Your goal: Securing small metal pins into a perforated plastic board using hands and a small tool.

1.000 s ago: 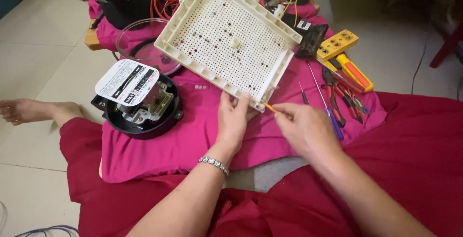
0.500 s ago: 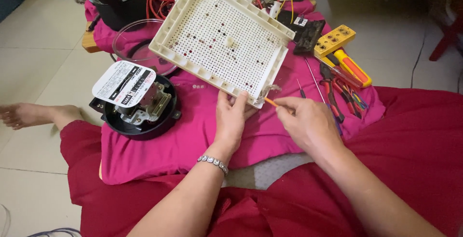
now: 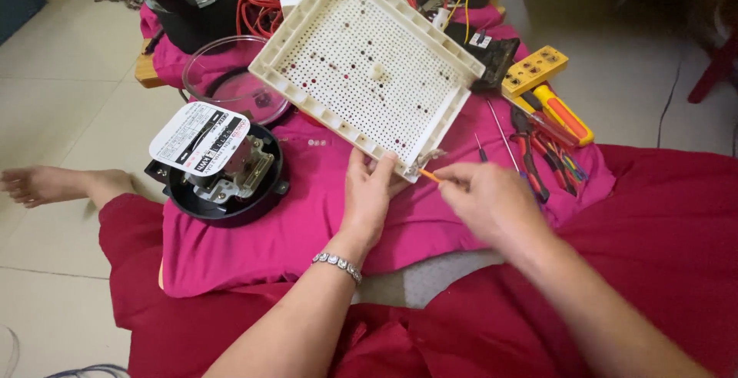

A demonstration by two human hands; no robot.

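1. Since the earlier frames, little has moved: your left hand stays on the tray's near edge and your right hand stays at its near corner, while the tray sits a touch higher and further left in the head view.

2. Head view, the grips: your left hand pinches the tray's rim, thumb against the edge and fingers behind it. Your right hand's fingers are pressed together on a thin orange tool, whose tip meets the tray's near corner, where some clear film seems to cling.

3. Head view, the step: you appear to be picking or prying at that corner while your left hand steadies the tray. The next move, as I judge it, calls for a firm left-hand hold and small, careful pressure from the tool's tip, so it does not slip off the rim.

4. Head view, the tray: it rests tilted over the pink cloth on your lap, perforated face up. Its long axis runs diagonally, from upper left down to lower right, and the worked corner points toward you.

5. Head view, around it: a black meter lies to the left, a glass dish beyond it, and pliers and a yellow block to the right.
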